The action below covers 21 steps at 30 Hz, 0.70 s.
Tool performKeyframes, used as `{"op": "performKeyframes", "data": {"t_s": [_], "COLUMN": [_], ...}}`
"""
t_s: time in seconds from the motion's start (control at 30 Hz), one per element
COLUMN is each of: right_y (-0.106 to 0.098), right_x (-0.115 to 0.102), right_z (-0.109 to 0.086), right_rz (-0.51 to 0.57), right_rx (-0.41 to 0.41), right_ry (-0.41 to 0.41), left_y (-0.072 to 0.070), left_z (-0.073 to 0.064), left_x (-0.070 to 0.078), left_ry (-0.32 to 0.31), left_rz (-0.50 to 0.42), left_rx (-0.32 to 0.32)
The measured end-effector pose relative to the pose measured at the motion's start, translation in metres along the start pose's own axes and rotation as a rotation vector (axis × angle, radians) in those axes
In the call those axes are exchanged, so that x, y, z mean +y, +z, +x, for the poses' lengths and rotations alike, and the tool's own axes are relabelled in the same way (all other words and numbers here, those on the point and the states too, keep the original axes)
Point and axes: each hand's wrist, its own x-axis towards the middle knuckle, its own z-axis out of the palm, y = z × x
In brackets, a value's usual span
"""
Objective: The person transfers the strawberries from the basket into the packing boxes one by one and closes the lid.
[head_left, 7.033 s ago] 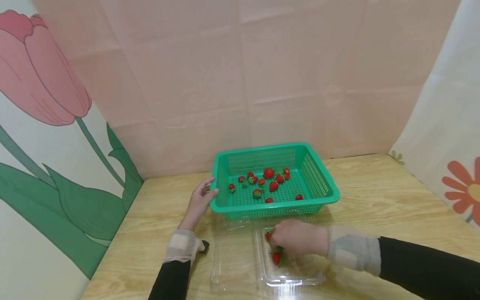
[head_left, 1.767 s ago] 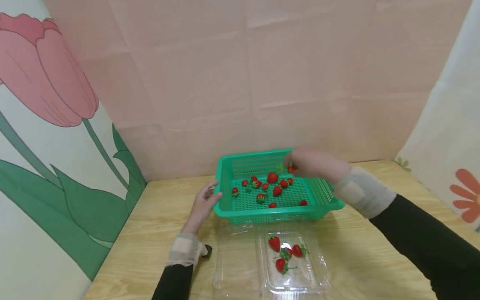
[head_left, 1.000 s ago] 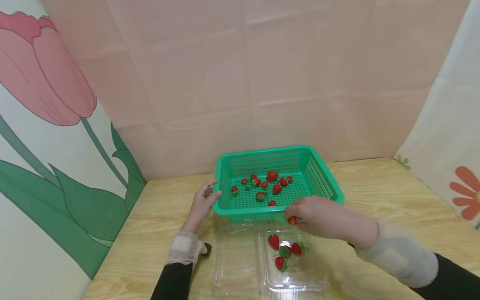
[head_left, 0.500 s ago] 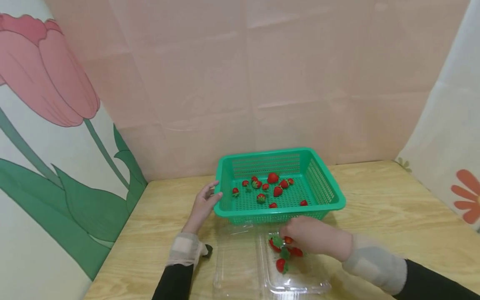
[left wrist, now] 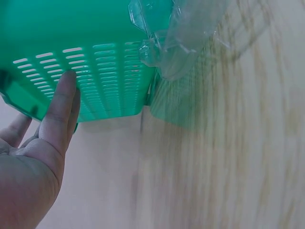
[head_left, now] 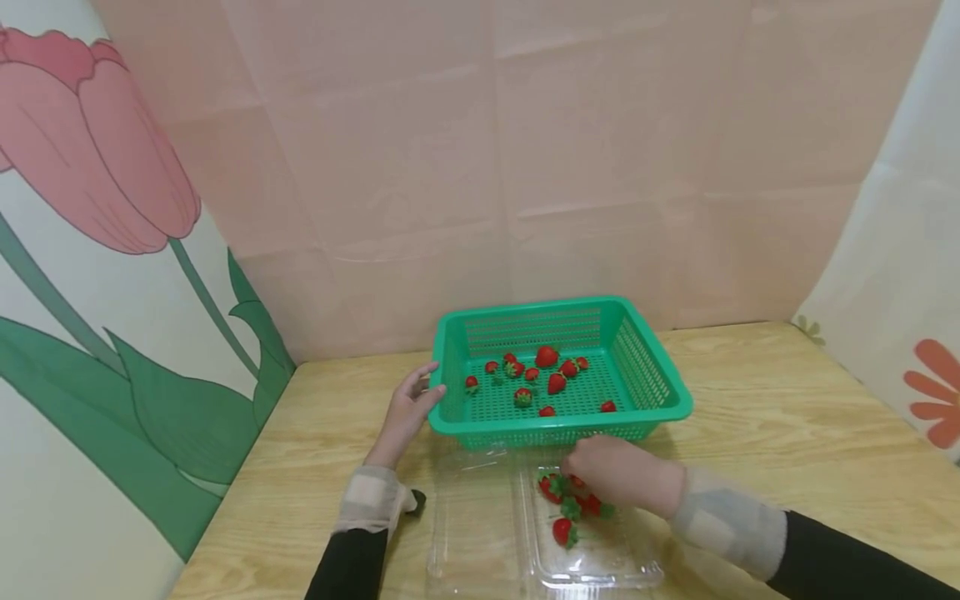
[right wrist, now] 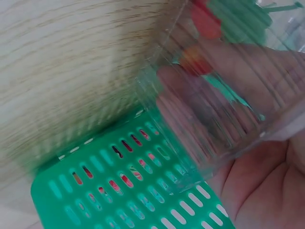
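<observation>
My left hand rests against the left side of a green plastic basket; in the left wrist view its fingers reach straight along the slotted wall. Several strawberries lie scattered on the basket floor. In front stands a clear plastic clamshell box, lid folded out to the left. My right hand is down inside the box's right half and pinches a strawberry, seen through the clear wall in the right wrist view. Several other strawberries lie beside its fingers, partly covered by the hand.
The wooden table carries the basket and box. Behind it hangs a pink sheet. Side panels show a printed tulip on the left and an orange flower on the right.
My right hand has carried a strawberry from the basket's back right, over the front rim, down into the clear box. More strawberries lie in the box than earlier. My left hand stays at the basket.
</observation>
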Motion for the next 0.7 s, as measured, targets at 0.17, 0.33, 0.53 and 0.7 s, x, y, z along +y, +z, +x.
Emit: {"op": "performKeyframes", "data": {"t_s": [0.17, 0.33, 0.53, 0.7], "right_y": [0.003, 0.005, 0.002, -0.008], "right_x": [0.001, 0.001, -0.001, -0.005], "right_z": [0.0, 0.0, -0.001, -0.004], "right_rz": [-0.017, -0.031, -0.033, 0.0], "right_rx": [0.009, 0.031, 0.024, 0.004], "right_ry": [0.005, -0.003, 0.012, 0.032], "left_y": [0.001, 0.001, 0.0, 0.0], "left_z": [0.001, 0.0, -0.001, -0.001], "left_x": [-0.001, 0.001, 0.001, 0.001], "left_ry": [-0.01, -0.01, -0.022, -0.018], "left_rz": [0.008, 0.015, 0.017, 0.008], "left_rx": [0.006, 0.011, 0.009, 0.012]}}
